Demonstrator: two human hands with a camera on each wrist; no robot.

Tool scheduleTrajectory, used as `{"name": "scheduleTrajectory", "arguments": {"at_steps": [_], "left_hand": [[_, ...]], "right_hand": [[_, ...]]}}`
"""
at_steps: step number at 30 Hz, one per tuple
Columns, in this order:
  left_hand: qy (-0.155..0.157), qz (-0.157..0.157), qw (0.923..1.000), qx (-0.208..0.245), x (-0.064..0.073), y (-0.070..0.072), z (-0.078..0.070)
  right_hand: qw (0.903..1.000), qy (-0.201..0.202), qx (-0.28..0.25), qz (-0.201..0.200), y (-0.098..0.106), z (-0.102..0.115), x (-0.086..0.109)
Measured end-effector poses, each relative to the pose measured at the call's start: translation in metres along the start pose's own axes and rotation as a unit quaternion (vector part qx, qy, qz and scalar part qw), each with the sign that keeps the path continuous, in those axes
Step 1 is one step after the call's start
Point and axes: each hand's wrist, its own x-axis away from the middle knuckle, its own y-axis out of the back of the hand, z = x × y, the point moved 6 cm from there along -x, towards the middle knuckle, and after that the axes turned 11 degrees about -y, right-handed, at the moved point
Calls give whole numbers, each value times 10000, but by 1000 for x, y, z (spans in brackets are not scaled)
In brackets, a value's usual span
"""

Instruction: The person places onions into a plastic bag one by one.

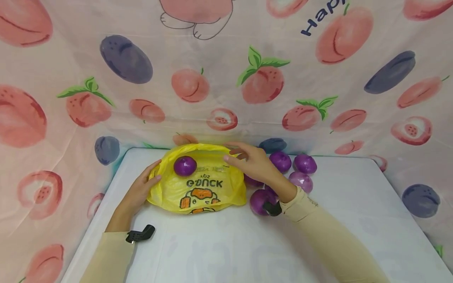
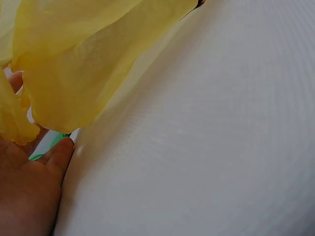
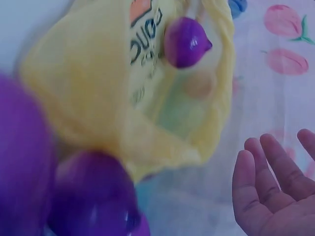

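Note:
A yellow plastic bag [image 1: 209, 192] with black lettering and an orange cartoon print lies on the white table, its mouth spread wide. Inside it sits one shiny purple onion [image 1: 185, 166], round with a small pointed tip [image 3: 186, 43]. My left hand [image 1: 139, 188] is at the bag's left side, with thumb and fingers apart; in the left wrist view the yellow film [image 2: 78, 73] partly hides the fingers. Over the bag's right rim hovers my right hand [image 1: 255, 163], holding nothing, its fingers [image 3: 283, 177] extended in the right wrist view.
Several more purple onions [image 1: 305, 163] cluster right of the bag, partly under my right forearm. One onion [image 1: 260, 202] lies nearest the front, and a paler one [image 1: 301, 182] is among them. A fruit-print cloth [image 1: 219, 78] hangs behind the table [image 1: 198, 251].

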Motion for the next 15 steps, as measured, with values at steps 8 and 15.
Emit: {"name": "scheduleTrajectory", "arguments": {"at_steps": [8, 15], "left_hand": [[-24, -28, 10000, 31, 0, 0, 1], [-65, -21, 9999, -92, 0, 1, 3]], "right_hand": [[9992, -32, 95, -375, 46, -41, 33], [9946, -362, 497, -832, 79, -91, 60]]}}
